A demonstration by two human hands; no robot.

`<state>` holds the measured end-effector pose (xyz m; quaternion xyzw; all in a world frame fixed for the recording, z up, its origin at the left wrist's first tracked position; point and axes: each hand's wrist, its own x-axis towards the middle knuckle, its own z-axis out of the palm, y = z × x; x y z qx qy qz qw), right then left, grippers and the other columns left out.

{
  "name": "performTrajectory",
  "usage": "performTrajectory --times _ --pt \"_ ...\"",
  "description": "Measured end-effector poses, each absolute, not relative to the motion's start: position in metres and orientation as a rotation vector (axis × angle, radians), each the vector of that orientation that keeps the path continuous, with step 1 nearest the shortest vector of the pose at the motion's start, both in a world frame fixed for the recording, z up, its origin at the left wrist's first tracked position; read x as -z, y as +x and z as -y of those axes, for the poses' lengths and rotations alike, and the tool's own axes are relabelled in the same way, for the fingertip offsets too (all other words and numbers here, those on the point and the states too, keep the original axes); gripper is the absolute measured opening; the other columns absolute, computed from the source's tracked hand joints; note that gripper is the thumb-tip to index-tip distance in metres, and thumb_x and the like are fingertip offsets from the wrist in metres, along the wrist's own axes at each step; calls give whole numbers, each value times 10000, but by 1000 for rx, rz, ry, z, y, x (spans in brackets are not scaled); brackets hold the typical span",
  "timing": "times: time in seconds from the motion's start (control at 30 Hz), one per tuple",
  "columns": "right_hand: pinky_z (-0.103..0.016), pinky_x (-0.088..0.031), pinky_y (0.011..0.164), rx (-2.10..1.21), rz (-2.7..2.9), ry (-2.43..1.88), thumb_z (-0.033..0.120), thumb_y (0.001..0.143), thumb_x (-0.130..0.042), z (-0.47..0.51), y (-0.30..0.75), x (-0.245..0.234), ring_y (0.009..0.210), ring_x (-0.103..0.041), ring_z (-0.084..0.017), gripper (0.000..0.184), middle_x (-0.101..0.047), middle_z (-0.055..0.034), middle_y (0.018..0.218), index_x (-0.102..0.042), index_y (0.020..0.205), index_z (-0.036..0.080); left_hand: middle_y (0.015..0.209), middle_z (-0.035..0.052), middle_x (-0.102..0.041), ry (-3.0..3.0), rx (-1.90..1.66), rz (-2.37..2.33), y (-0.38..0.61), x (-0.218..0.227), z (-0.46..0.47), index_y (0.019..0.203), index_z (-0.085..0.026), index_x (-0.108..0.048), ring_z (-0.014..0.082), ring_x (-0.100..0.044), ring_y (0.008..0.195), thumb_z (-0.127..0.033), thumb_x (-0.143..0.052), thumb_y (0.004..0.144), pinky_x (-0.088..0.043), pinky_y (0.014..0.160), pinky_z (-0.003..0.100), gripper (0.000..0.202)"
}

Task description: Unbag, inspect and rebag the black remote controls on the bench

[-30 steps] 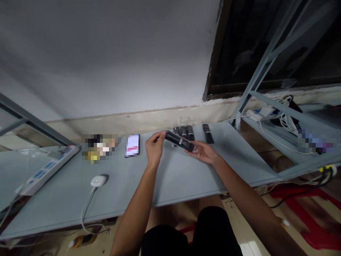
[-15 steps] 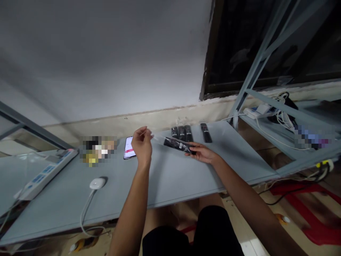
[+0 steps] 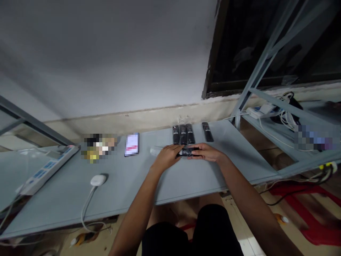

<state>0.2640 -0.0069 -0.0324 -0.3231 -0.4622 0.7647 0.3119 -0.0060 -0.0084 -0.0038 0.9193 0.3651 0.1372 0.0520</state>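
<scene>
A black remote control (image 3: 188,152) in transparent plastic lies between my hands, just above the table top. My left hand (image 3: 166,157) grips its left end, and my right hand (image 3: 206,152) holds its right end, so much of the remote is hidden. A transparent plastic film (image 3: 154,151) shows just left of my left hand. Behind my hands stand three black remotes (image 3: 183,134) in a tight row, wrapped in plastic. A fourth black remote (image 3: 207,132) lies to their right.
The grey table (image 3: 66,202) also holds a smartphone (image 3: 131,144), pixelated items (image 3: 99,148), a white power strip (image 3: 48,169) and a white round corded device (image 3: 98,180). Another power strip (image 3: 261,113) with cables sits on a shelf at right. A red stool (image 3: 306,209) stands on the floor.
My left hand has come back from the left, where it held the plastic away from the remote, and now grips the remote. Both hands have lowered it and turned it nearly level.
</scene>
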Motion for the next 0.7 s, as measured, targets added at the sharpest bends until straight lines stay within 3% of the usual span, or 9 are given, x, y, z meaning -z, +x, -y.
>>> performTrajectory --times 0.2,0.3,0.4,0.57,0.7 --pt "-417 -586 1101 -1921 1296 -1005 389 748 -963 13 294 19 1089 -795 -242 570 -806 -106 1233 -791 1249 177 1410 111 -715 2731 -425 -1172 -23 1 6 1426 -211 -639 281 -688 1276 -211 -717 955 -545 1103 435 478" --pt "-383 -645 964 -1724 1349 -1170 455 733 -955 19 322 11 981 -801 -246 481 -834 -114 1019 -821 1069 138 1394 107 -726 2673 -389 -1257 -33 0 5 1426 -201 -651 272 -702 1261 -158 -635 982 -545 1106 430 446" --pt "-397 -647 922 -1426 1238 -1192 467 658 -987 22 339 0 929 -786 -246 461 -824 -84 968 -811 951 157 1345 95 -753 2626 -373 -1306 -37 0 6 1408 -204 -673 268 -722 1227 -152 -605 984 -555 1087 416 432" --pt "-471 -615 942 -1018 1231 -1163 607 779 -877 20 318 -15 944 -773 -284 487 -827 -122 1029 -791 992 178 1352 112 -748 2656 -452 -1253 -24 3 11 1412 -220 -671 303 -718 1237 -360 -743 944 -552 1092 463 494" --pt "-478 -599 941 -917 1282 -1147 663 829 -805 15 290 -9 990 -760 -307 515 -822 -127 1062 -735 1061 208 1321 104 -764 2694 -494 -1166 -14 8 12 1362 -221 -695 294 -734 1204 -385 -714 981 -560 1056 460 415"
